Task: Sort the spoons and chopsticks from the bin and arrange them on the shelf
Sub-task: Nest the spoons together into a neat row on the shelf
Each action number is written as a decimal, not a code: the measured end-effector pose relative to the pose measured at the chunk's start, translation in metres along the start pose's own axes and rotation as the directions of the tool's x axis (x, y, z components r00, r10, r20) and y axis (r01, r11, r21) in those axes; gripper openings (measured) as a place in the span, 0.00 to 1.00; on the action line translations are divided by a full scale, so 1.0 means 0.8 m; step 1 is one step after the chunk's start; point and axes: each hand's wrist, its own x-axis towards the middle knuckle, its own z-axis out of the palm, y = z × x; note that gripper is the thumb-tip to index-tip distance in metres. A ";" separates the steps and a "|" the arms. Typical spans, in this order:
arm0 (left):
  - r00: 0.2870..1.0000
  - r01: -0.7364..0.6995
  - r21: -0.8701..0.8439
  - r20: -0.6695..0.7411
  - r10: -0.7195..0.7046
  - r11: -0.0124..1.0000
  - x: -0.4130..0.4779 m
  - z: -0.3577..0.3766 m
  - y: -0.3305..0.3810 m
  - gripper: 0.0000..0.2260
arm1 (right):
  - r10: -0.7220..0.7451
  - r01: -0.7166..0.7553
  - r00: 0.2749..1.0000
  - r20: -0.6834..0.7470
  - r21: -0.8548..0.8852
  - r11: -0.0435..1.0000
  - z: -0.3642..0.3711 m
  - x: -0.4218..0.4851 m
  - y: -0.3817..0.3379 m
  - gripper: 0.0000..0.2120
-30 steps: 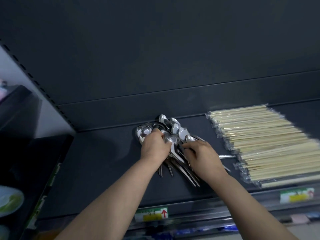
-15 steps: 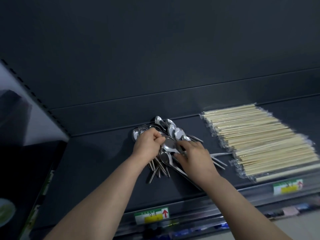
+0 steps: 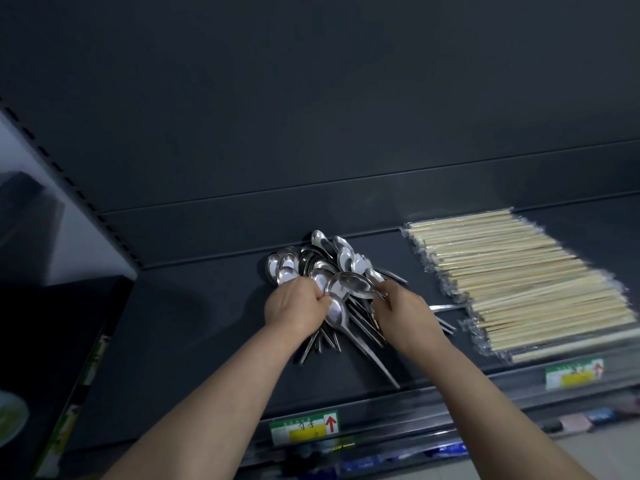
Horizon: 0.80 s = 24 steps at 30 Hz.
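The dark matte shelf [image 3: 194,323] carries a flat row of pale, plastic-wrapped chopsticks [image 3: 519,278] on its right and, beside them at the middle, a fanned heap of shiny metal spoons [image 3: 322,268], which the left hand [image 3: 294,310] and right hand [image 3: 405,313] both grip with curled fingers.

2 hands [image 3: 294,308] [image 3: 403,311], 1 spoon heap [image 3: 325,265], 1 chopstick stack [image 3: 519,278], 2 labels [image 3: 304,427] [image 3: 575,374].

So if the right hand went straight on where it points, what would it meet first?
The right hand grips the spoon pile, so those bowls come first; beyond them, probably the back wall.
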 end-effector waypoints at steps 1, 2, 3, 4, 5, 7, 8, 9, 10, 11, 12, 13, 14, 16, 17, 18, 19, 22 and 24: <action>1.000 0.005 -0.060 -0.004 -0.005 0.998 0.001 -0.001 -0.001 0.12 | 0.017 -0.017 1.000 0.005 0.013 1.000 -0.002 0.002 0.000 0.15; 1.000 0.008 -0.123 -0.019 -0.010 0.992 0.004 -0.003 -0.003 0.11 | 0.031 -0.031 0.999 0.010 0.025 0.999 -0.003 0.004 -0.001 0.14; 0.999 0.005 -0.182 -0.044 -0.013 0.983 0.005 -0.008 -0.005 0.10 | 0.039 -0.040 0.999 0.020 0.039 0.998 -0.004 0.007 -0.003 0.14; 0.997 -0.001 -0.243 -0.071 -0.017 0.970 0.007 -0.012 -0.008 0.09 | 0.040 -0.042 0.998 0.037 0.065 0.997 -0.004 0.010 -0.007 0.13; 0.995 -0.010 -0.310 -0.102 -0.023 0.951 0.008 -0.016 -0.010 0.08 | 0.035 -0.041 0.997 0.063 0.105 0.994 -0.002 0.012 -0.013 0.13; 0.984 -0.023 -0.447 -0.170 -0.060 0.894 0.009 -0.022 -0.017 0.08 | 0.006 -0.028 0.993 0.117 0.186 0.982 0.005 0.014 -0.030 0.12; 0.975 -0.028 -0.497 -0.205 -0.086 0.867 0.009 -0.025 -0.022 0.07 | -0.011 -0.021 0.991 0.137 0.230 0.973 0.010 0.014 -0.040 0.12; 0.966 -0.029 -0.529 -0.234 -0.113 0.848 0.007 -0.028 -0.028 0.07 | -0.025 -0.018 0.989 0.147 0.285 0.958 0.016 0.015 -0.049 0.10; 0.957 -0.027 -0.552 -0.256 -0.139 0.833 0.005 -0.031 -0.036 0.06 | -0.030 -0.028 0.986 0.161 0.344 0.939 0.021 0.015 -0.060 0.08; 0.946 -0.023 -0.573 -0.277 -0.167 0.819 0.001 -0.034 -0.044 0.06 | -0.043 -0.029 0.984 0.175 0.391 0.920 0.026 0.015 -0.071 0.07; 0.935 -0.022 -0.598 -0.295 -0.195 0.801 -0.002 -0.037 -0.055 0.06 | -0.070 -0.013 0.980 0.188 0.407 0.913 0.032 0.015 -0.082 0.06; 0.926 -0.025 -0.627 -0.307 -0.218 0.779 -0.006 -0.041 -0.066 0.06 | -0.105 0.018 0.973 0.204 0.385 0.923 0.040 0.017 -0.092 0.06; 0.922 -0.027 -0.652 -0.309 -0.234 0.757 -0.009 -0.044 -0.079 0.07 | -0.136 0.048 0.963 0.234 0.348 0.936 0.048 0.018 -0.102 0.05; 0.935 -0.012 -0.683 -0.266 -0.234 0.730 -0.013 -0.050 -0.108 0.06 | -0.191 0.105 0.935 0.299 0.281 0.954 0.064 0.019 -0.120 0.05; 0.947 0.007 -0.694 -0.226 -0.227 0.720 -0.015 -0.051 -0.123 0.04 | -0.209 0.125 0.922 0.328 0.258 0.958 0.073 0.019 -0.128 0.05; 0.957 0.028 -0.704 -0.186 -0.222 0.710 -0.017 -0.052 -0.139 0.03 | -0.222 0.147 0.907 0.357 0.226 0.963 0.080 0.019 -0.136 0.07; 0.961 0.058 -0.705 -0.153 -0.232 0.707 -0.019 -0.052 -0.155 0.04 | -0.235 0.175 0.891 0.389 0.182 0.968 0.087 0.018 -0.146 0.09; 0.930 0.157 -0.694 -0.136 -0.342 0.702 -0.024 -0.050 -0.199 0.07 | -0.255 0.277 0.856 0.450 0.018 0.961 0.109 0.019 -0.170 0.07; 0.897 0.190 -0.694 -0.164 -0.410 0.694 -0.026 -0.051 -0.227 0.06 | -0.247 0.326 0.861 0.444 -0.111 0.939 0.128 0.021 -0.181 0.09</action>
